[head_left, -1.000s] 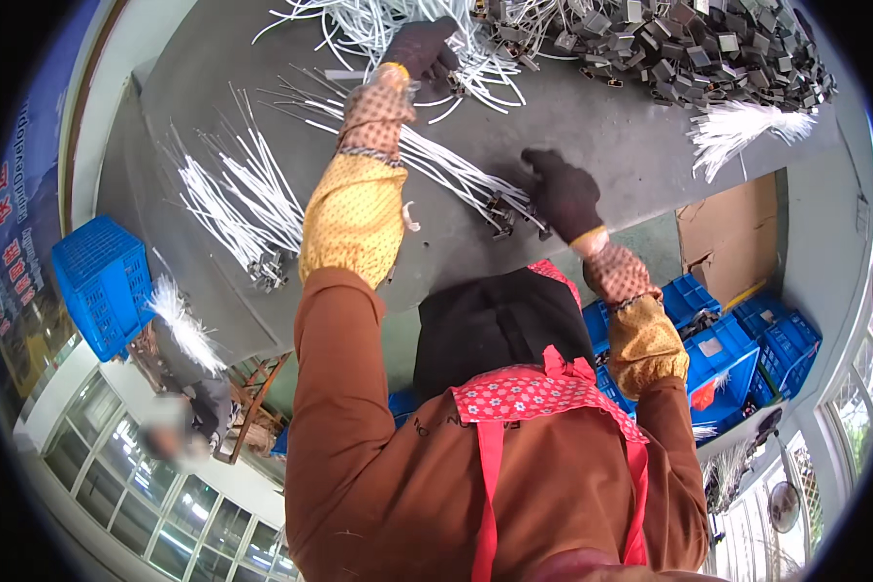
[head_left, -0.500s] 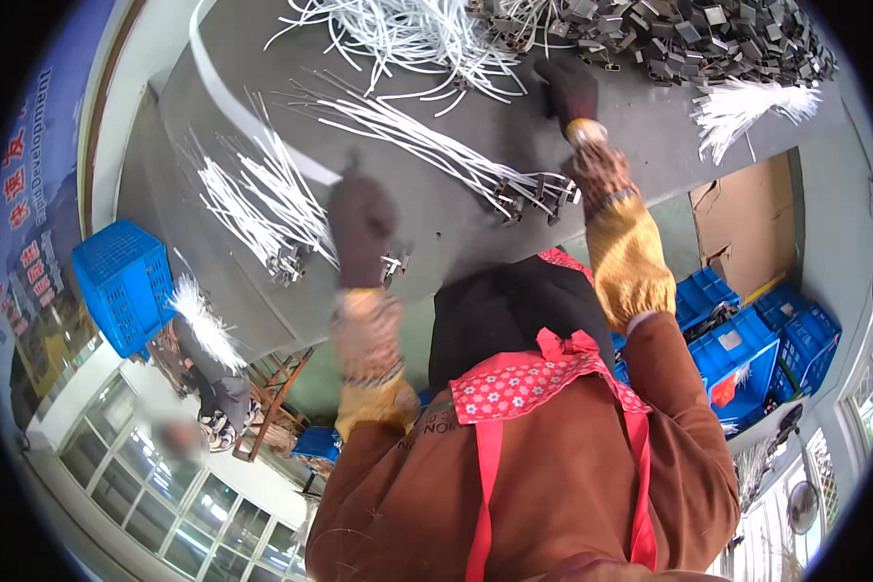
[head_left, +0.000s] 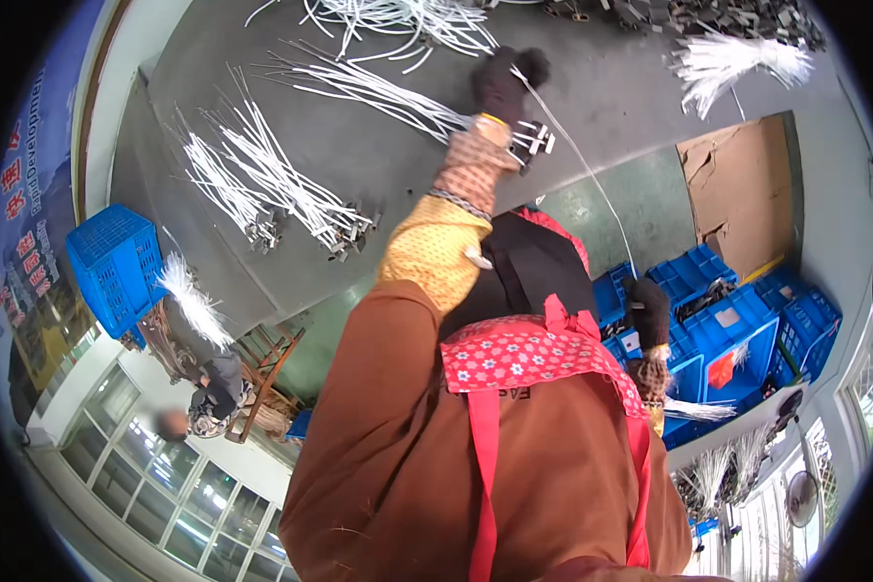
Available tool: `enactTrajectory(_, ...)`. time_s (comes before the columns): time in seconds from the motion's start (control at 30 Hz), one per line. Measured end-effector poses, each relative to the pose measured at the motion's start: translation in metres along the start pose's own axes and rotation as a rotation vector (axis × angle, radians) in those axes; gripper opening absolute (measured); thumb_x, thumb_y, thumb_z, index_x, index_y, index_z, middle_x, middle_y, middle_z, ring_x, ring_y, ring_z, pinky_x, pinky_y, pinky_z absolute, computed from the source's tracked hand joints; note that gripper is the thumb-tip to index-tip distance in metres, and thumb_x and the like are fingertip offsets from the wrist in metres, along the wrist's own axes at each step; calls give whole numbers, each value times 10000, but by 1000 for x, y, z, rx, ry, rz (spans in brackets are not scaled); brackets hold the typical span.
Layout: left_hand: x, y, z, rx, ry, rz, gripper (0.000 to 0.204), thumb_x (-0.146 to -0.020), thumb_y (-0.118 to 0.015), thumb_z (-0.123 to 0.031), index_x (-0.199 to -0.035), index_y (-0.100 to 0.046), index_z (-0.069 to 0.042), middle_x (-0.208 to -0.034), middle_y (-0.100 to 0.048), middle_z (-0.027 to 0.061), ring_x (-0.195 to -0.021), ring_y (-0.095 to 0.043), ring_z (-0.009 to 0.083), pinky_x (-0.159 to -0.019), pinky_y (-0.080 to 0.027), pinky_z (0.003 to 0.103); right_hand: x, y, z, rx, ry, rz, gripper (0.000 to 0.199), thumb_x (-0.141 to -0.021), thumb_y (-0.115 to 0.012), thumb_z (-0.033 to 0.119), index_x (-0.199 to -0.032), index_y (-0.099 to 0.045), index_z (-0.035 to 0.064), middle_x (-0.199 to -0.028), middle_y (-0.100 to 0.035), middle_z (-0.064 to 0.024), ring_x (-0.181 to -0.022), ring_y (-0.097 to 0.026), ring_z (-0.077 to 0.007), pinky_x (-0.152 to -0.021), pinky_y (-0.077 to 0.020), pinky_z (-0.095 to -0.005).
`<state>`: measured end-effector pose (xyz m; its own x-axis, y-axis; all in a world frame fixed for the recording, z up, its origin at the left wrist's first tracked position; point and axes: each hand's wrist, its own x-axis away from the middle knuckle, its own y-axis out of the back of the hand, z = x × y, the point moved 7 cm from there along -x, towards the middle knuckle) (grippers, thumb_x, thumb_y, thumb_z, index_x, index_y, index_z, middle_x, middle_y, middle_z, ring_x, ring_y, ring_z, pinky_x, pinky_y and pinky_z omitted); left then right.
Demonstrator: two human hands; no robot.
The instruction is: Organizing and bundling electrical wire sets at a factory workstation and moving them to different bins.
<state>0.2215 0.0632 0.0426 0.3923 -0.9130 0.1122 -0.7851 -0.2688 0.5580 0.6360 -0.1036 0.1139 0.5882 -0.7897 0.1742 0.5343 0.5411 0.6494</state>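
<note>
Stretching hand (head_left: 507, 85) to hand (head_left: 648, 315): white cable (head_left: 591, 173)

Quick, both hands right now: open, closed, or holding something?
Left hand: a thin white wire crosses it; whether its grip is closed can't be told.
Right hand: closed, holding that wire's lower end.
</note>
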Motion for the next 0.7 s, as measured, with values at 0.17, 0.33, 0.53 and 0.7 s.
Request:
enactTrajectory(0.17,-27,38,42,1072,120,-134,296,-978,-509,-217,-1017,-575,69,-893,-694,222,-717,-694,336,-670,-605,476,50,14,-71,-139,-347,68,245,-715,-640,-5,-952,-692,28,-702,-574,-99,-630,-605,-259,-547,-471,-336)
enactTrajectory(0.33,-39,43,55,1261,357,-86,172,-930,-512,-111,-1000,-617,6,-854,-682,153,-724,-678,260,-635,-578,379,31,32,-69,-39,-73,21,106,-669,-656,-6,-756,-616,39,-764,-615,-76,-618,-595,-210,-518,-445,-317)
enactTrajectory(0.53,-35,38,44,1300,412,-78,142,-949,-472,-107,-966,-574,-9,-805,-648,141,-712,-669,265,-638,-576,397,31,48,-71,-29,-38,39,141,-645,-665,-25,-747,-593,40,-728,-567,-82,-641,-586,-233,-542,-433,-332)
enactTrajectory(0.7,-26,29,49,1239,434,-109,202,-983,-457,-168,-970,-582,-9,-806,-660,146,-705,-669,269,-632,-574,410,42,52,-77,-59,-88,96,144,-687,-656,-37,-800,-614,40,-619,-499,-58,-557,-545,-214,-494,-391,-330)
